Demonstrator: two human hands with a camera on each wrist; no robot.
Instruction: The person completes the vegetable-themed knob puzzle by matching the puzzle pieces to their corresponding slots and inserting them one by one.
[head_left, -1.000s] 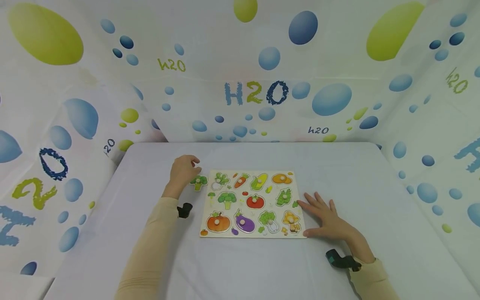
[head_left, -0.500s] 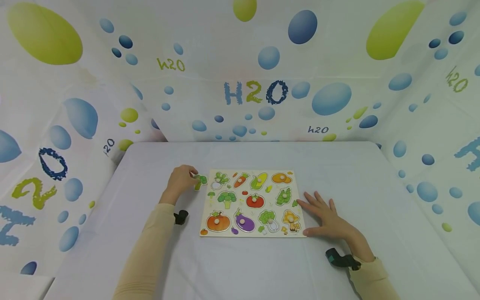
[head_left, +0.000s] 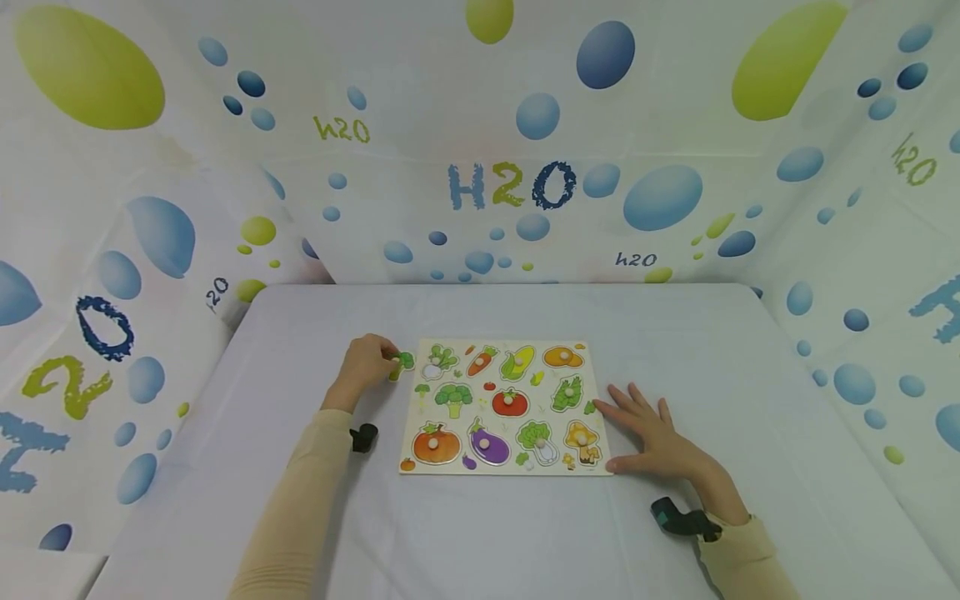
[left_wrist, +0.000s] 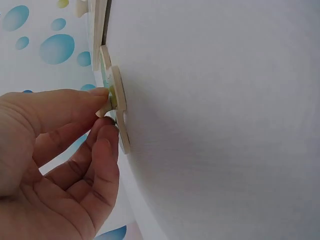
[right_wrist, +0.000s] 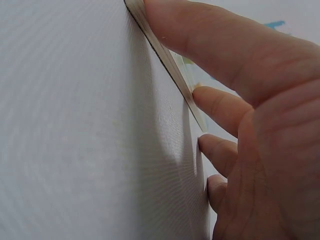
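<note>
My left hand (head_left: 366, 365) pinches the small knob of a wooden broccoli puzzle piece (head_left: 406, 361) just left of the puzzle board (head_left: 480, 469). In the left wrist view, thumb and finger meet at the knob of the broccoli piece (left_wrist: 118, 90), which is seen edge-on close to the tabletop; whether it touches is hard to tell. My right hand (head_left: 656, 437) has its fingers spread, with thumb and a fingertip touching the board's right edge. From the right wrist, the board (right_wrist: 167, 62) shows as a thin wooden edge under the thumb. A printed broccoli shape (head_left: 454, 399) without a knob lies on the board.
Knobbed vegetable pieces sit in the board, among them a tomato (head_left: 511, 403), a pumpkin (head_left: 437, 447) and an eggplant (head_left: 490, 445). A white cloth covers the table (head_left: 495, 533). Patterned curtains (head_left: 420, 108) stand behind and at both sides.
My left hand has come down toward the broccoli piece and taken its knob between thumb and finger. The right hand and the board have stayed in place.
</note>
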